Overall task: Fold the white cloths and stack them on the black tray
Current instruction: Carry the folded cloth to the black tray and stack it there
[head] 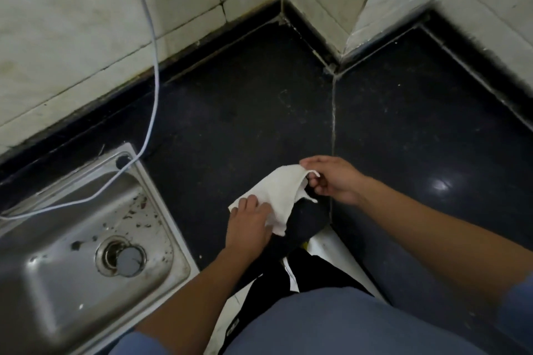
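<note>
I see one white cloth [281, 189] just below the middle of my view, toward 6 o'clock, held over the dark countertop [245, 112]. It is a small, plain white piece with a soft, slightly nubbly surface. It is stretched slantwise from a flat corner at its 8 o'clock up to a lifted, crumpled edge at its 2 o'clock. That upper edge curls and sags, and a ragged flap hangs from its right side.

The right hand [334, 179] pinches the raised edge between thumb and forefinger, with the other fingers curled below. The left hand [249, 222] lies on the cloth's lower left part with its fingers on top. I cannot tell whether the thumb grips from beneath or the hand only rests there.

Under the cloth, at its 5 o'clock, is a dark shape [305, 222]; I cannot make out what it is.

A pale seam [333, 124] runs across the countertop from the right hand toward 12 o'clock. At 8 o'clock sits a steel sink [161, 190], speckled with dirt, with a round drain [121, 258]. A white cable [154, 66] drops from 11 o'clock down the tiled wall [86, 23] into the sink. Stained tiles line the top of the view.
</note>
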